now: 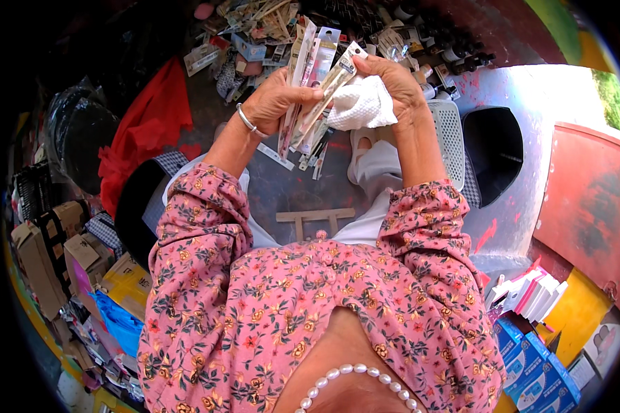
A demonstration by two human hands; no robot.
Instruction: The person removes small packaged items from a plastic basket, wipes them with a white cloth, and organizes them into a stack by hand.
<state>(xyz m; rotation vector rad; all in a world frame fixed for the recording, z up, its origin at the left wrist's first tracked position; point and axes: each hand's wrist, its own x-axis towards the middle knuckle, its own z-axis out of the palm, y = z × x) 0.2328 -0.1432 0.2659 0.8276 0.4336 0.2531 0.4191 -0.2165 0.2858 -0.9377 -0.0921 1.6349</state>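
Note:
Several long, slim flat packages [298,76] with hang holes are fanned upright in my left hand [272,103], its thumb pressed across them. One pale package [333,80] tilts to the right, its upper end pinched by my right hand [397,84]. A white textured cloth [366,104] hangs bunched from that same right hand, beside the pale package. What is printed on the packages is too small to make out. More slim packages [318,157] lie on the floor below my hands.
A heap of mixed small packages [255,48] covers the far floor, with dark bottles [455,51] at its right. Red cloth [151,113] lies left. A grey perforated basket [448,134] and black bin [492,155] stand right. Cardboard boxes [38,265] and blue boxes [537,372] flank me.

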